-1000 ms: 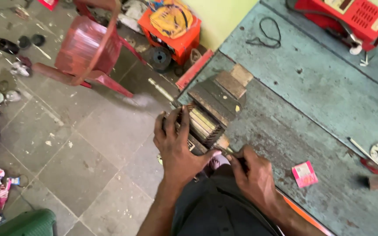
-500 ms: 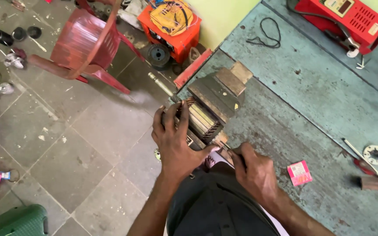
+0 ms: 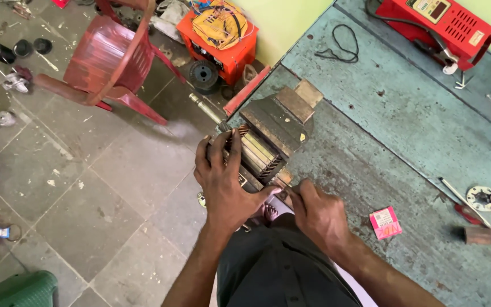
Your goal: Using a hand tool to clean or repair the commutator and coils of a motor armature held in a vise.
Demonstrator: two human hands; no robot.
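Metal armature core (image 3: 259, 153) clamped in bench vise (image 3: 279, 122) | left hand (image 3: 225, 185) gripping core end | right hand (image 3: 319, 213) clenched on thin tool

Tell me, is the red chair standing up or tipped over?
Tipped over. The red plastic chair lies on the grey floor, with its legs pointing sideways.

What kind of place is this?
Probably a small electrical or motor repair workshop: a worn blue workbench, the left hand on a slotted metal motor core, a red bench instrument, and parts scattered on the tiled floor.
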